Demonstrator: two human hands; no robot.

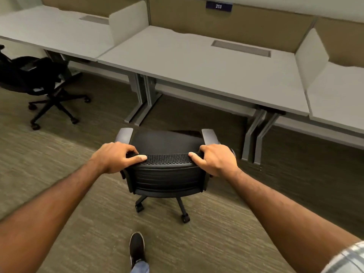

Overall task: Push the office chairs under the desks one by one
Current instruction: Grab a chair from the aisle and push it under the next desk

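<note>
A black office chair (166, 174) with a mesh back and grey armrests stands on the carpet, facing a grey desk (197, 64) a short way ahead of it. My left hand (116, 156) grips the left end of the backrest's top edge, fingers curled over it. My right hand (215, 159) grips the right end the same way. The chair's seat is outside the desk's front edge. A second black office chair (37, 81) stands at the far left, turned sideways in front of the neighbouring desk (49, 34).
Grey metal desk legs (141, 99) and another pair of legs (258, 133) frame the gap under the middle desk. White divider panels (311, 58) separate the desks. A sign reading 213 (218, 6) hangs on the back partition. My black shoe (136, 247) is on the carpet behind the chair.
</note>
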